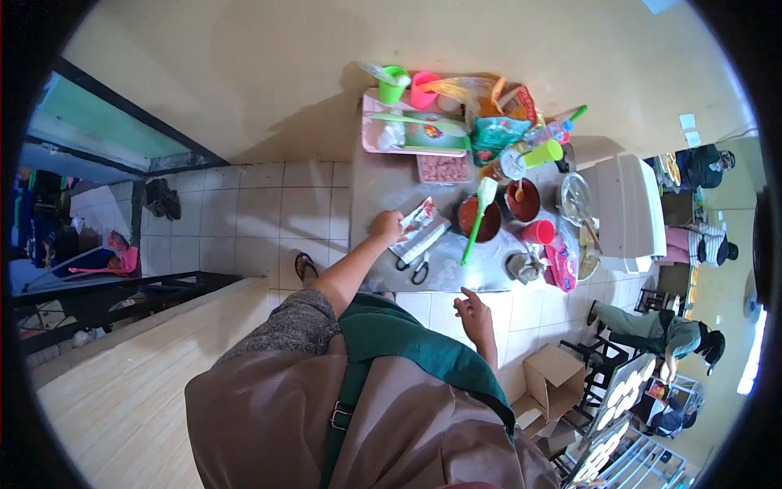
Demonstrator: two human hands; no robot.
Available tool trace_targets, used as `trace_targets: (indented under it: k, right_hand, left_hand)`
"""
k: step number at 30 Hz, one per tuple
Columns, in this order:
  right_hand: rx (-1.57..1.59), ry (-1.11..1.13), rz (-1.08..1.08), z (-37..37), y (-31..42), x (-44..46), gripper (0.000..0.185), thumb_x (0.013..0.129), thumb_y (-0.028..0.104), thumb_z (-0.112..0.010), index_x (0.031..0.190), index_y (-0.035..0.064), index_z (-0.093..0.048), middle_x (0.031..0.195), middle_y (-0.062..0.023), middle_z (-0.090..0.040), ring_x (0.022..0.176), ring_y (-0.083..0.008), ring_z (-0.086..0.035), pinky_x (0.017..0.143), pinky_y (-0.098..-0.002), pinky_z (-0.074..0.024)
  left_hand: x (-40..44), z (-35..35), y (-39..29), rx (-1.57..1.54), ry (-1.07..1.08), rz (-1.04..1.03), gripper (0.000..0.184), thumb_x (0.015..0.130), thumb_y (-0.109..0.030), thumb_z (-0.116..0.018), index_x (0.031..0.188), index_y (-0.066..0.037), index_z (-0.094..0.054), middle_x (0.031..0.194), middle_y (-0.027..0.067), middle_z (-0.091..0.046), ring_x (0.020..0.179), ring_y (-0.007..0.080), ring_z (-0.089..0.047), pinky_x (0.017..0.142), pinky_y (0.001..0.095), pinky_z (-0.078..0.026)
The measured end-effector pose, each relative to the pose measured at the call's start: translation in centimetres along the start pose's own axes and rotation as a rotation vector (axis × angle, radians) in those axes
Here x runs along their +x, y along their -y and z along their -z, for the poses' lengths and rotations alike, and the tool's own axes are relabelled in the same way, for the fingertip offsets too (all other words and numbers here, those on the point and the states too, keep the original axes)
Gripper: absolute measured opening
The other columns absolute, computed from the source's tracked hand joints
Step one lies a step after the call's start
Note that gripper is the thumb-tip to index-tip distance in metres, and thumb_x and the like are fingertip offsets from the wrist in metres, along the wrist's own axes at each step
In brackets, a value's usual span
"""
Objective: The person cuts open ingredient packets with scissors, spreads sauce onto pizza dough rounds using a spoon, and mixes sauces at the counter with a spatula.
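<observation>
My left hand (387,227) is at the left side of the metal table, its fingers curled at the edge of a silver-and-red foil packet (420,234). Black-handled scissors (419,269) lie just below that packet. My right hand (476,316) hangs in front of the table's near edge, fingers apart and holding nothing. To the right of the packet, a pot of red-brown sauce (489,226) has a green-handled spatula (481,213) resting across it. A second pot (529,200) beside it holds similar sauce and a wooden spoon (519,192).
A pink tray (371,143), a box of pinkish pieces (445,169) and cups stand toward the wall. A metal bowl (575,194), a red cup (538,232) and a pink packet (561,265) are on the right. A cardboard box (554,379) sits on the floor; other people are farther right.
</observation>
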State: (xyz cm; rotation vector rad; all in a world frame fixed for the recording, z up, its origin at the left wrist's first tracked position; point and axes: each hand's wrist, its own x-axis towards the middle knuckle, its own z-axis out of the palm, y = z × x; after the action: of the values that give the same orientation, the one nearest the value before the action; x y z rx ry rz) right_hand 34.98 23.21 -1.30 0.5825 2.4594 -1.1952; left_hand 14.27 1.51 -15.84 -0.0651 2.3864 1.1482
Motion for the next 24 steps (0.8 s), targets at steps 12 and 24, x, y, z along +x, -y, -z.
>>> trace_targets:
  k: [12,24]
  right_hand:
    - [0.145,0.066,0.178,-22.6,17.3,13.3,0.044,0.093,0.027,-0.061,0.126,-0.0013,-0.054,0.092,-0.0097,-0.069,0.076,-0.0142,-0.065,0.064,-0.0257,-0.0489]
    - [0.354,0.720,0.290,-45.7,46.6,22.4,0.028,0.093,0.033,-0.059,0.102,0.0065,-0.062,0.080,-0.0001,-0.060,0.070,-0.0092,-0.056,0.063,-0.0244,-0.0439]
  left_hand:
    - [-2.9,25.8,15.8,-0.276,-0.241,-0.222,0.021,0.079,-0.011,-0.067,0.097,0.000,-0.067,0.086,0.0140,-0.069,0.077,0.0216,-0.068,0.072,0.0337,-0.053]
    - [-3.4,50.2,29.7,-0.503,-0.765,-0.057,0.021,0.082,-0.014,-0.067,0.099,-0.001,-0.066,0.083,0.0121,-0.069,0.072,0.0201,-0.066,0.069,0.0338,-0.052]
